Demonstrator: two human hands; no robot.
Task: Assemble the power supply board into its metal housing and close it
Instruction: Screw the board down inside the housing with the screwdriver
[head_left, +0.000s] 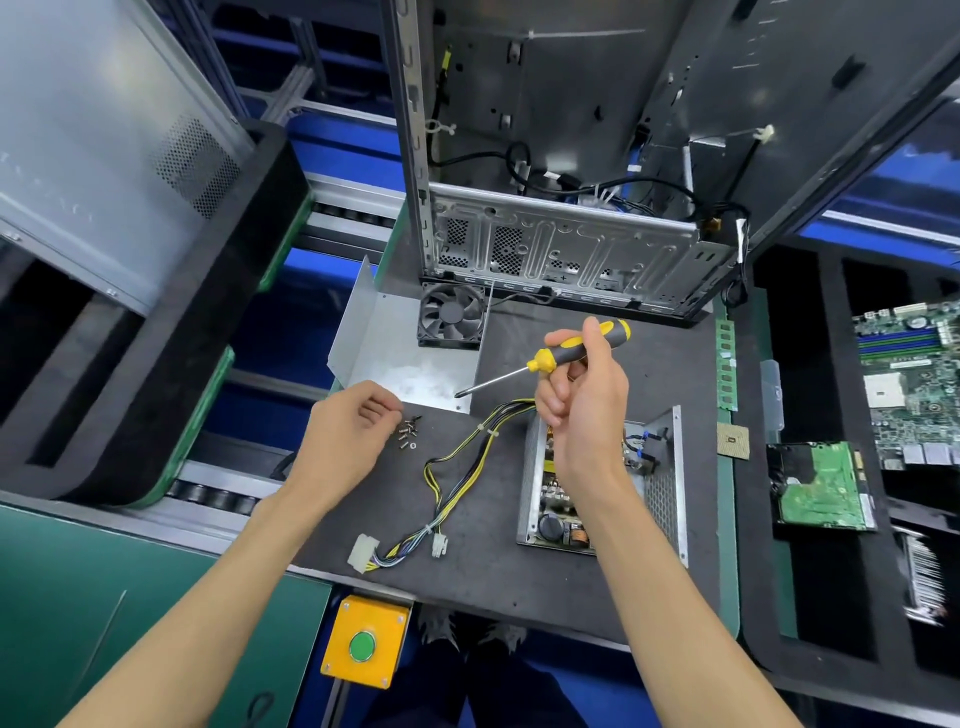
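A yellow-and-grey screwdriver (566, 356) is gripped by the right hand (587, 410) above the open housing (670, 488), where the board (558, 519) lies. The curled left hand (348, 436) is held beside roughly six loose screws (408, 435); whether one is pinched cannot be told. One cover (395, 358) lies apart, bare mat (498, 571) around.

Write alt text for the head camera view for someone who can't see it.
A person's right hand holds a yellow screwdriver above an open power supply housing, while the left hand reaches for small screws on a dark mat.
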